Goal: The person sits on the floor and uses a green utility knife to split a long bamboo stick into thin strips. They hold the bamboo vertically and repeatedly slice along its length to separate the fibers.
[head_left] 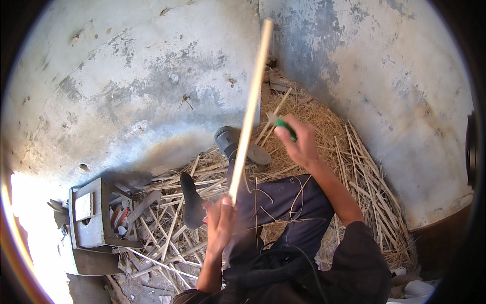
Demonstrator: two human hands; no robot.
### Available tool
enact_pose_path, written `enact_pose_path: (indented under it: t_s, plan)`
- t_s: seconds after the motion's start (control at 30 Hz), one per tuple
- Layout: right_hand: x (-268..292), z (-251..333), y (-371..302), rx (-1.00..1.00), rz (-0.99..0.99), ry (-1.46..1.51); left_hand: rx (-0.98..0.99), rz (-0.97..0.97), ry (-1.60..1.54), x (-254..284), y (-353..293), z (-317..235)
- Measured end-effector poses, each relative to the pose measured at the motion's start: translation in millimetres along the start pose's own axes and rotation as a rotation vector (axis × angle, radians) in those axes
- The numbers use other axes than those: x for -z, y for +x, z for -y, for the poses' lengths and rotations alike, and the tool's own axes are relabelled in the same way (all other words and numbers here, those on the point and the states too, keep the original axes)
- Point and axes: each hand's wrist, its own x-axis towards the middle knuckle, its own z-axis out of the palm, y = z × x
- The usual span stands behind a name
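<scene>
My left hand (221, 223) grips the lower end of a long pale wooden stick (250, 109), which rises steeply and leans slightly right toward the wall corner. A bit of reddish material shows by that hand's fingers. Off to the right of the stick and apart from it, my right hand (302, 146) is closed around a knife with a green handle (287, 128). Its short blade points up and left and is smeared by motion. Thin curled shavings (296, 197) lie across my dark trousers (258, 213).
Loose pale sticks (372, 190) are heaped at the right, with more (172, 228) scattered at the left. Straw-like shavings (319, 119) fill the corner between worn plaster walls (152, 66). An open-sided box (88, 230) with odds and ends stands at the left.
</scene>
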Motion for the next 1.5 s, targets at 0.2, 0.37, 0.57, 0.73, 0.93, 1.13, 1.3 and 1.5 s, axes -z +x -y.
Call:
enact_pose_path:
  t_s: [0.2, 0.37, 0.57, 0.73, 0.93, 1.13, 1.3, 1.5]
  plan:
    - [-8.4, 26.2, -4.3, 0.082, 0.289, 0.056, -0.022, -0.035, -0.082, -2.0, -2.4, -22.0]
    - [-20.8, 31.0, -9.4, 0.358, 0.370, 0.178, -0.060, -0.024, -0.046, -5.3, -0.5, -26.0]
    - [-22.5, 44.8, -9.8, 0.437, 0.418, 0.227, -0.191, 0.035, 0.030, -11.6, 2.9, -19.3]
    - [-24.5, 43.9, -12.4, 0.439, 0.391, 0.265, -0.196, -0.010, 0.129, -14.7, 3.3, -18.2]
    - [-24.4, 43.0, -12.9, 0.425, 0.396, 0.314, -0.212, 0.006, 0.164, -18.3, 4.5, -21.2]
    - [-17.4, 47.3, -11.0, 0.354, 0.486, 0.350, -0.199, 0.018, 0.085, -21.8, 7.5, -25.6]
    - [-15.6, 49.9, -12.4, 0.296, 0.460, 0.397, -0.140, 0.073, 0.038, -20.8, 7.9, -28.0]
    - [-18.9, 46.3, -14.0, 0.339, 0.390, 0.343, -0.045, 0.164, -0.181, -18.9, 11.0, -27.9]
